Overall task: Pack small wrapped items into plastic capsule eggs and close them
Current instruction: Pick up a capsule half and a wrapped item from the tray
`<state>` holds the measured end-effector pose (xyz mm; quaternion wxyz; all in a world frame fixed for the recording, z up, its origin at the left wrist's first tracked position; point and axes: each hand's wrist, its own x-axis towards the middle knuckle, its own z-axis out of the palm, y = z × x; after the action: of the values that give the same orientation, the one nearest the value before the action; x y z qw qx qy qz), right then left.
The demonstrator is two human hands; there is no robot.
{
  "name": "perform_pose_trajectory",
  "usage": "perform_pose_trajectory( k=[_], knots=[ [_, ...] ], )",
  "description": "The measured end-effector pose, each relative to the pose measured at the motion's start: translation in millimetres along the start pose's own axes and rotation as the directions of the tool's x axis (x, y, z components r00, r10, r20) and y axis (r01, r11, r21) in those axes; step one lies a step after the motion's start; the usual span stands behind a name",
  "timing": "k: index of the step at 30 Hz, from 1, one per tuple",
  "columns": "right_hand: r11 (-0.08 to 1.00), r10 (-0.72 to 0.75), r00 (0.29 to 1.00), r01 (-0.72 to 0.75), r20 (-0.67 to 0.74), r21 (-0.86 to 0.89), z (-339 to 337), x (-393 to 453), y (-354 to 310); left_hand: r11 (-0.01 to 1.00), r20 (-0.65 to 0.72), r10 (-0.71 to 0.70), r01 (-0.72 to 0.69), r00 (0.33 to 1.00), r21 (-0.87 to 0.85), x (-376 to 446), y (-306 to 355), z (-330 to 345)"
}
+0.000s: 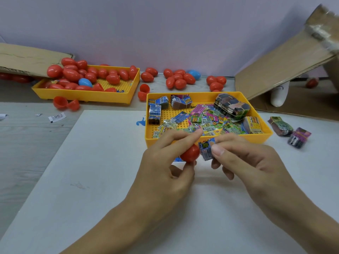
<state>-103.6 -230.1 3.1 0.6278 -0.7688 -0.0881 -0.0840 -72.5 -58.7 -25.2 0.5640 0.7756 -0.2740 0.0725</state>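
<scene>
Head view: red capsule (189,153) between left fingers (183,140)

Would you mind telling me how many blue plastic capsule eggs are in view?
2. One blue plastic capsule egg lies among red ones in the far-left yellow tray; another blue egg sits behind the loose red cluster by the wall. More may be hidden.

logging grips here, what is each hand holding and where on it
The left hand grips a red egg around its rounded body. The right hand pinches a small packet by its right edge.
</scene>
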Motion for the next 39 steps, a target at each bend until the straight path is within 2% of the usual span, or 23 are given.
perform_pose_trajectory(
  k=[7,13,17,21,39],
  knots=[
    [1.000,-0.014,0.996,0.014,-0.086,0.004,1.1,-0.3,3.5,0.972,0.028,-0.067,0.072,0.997,-0.224,0.6,1.2,2.5],
    [1.000,-0.022,0.991,0.019,-0.135,-0.023,-2.0,1.7,3.7,0.941,0.018,-0.130,0.129,0.991,-0.313,1.6,4.6,0.9],
    [1.000,-0.004,0.994,0.003,-0.109,-0.007,0.1,0.2,1.8,0.939,0.033,-0.141,0.144,0.990,-0.313,1.8,6.6,1.4],
    [0.999,0.044,0.986,-0.039,-0.162,0.031,0.8,0.5,1.9,0.937,0.043,-0.148,0.154,0.988,-0.314,1.5,7.2,0.9],
    [0.993,0.109,0.977,-0.098,-0.185,0.067,2.6,1.0,2.9,0.967,0.010,-0.064,0.065,0.998,-0.246,3.2,4.9,0.2]
  ],
)
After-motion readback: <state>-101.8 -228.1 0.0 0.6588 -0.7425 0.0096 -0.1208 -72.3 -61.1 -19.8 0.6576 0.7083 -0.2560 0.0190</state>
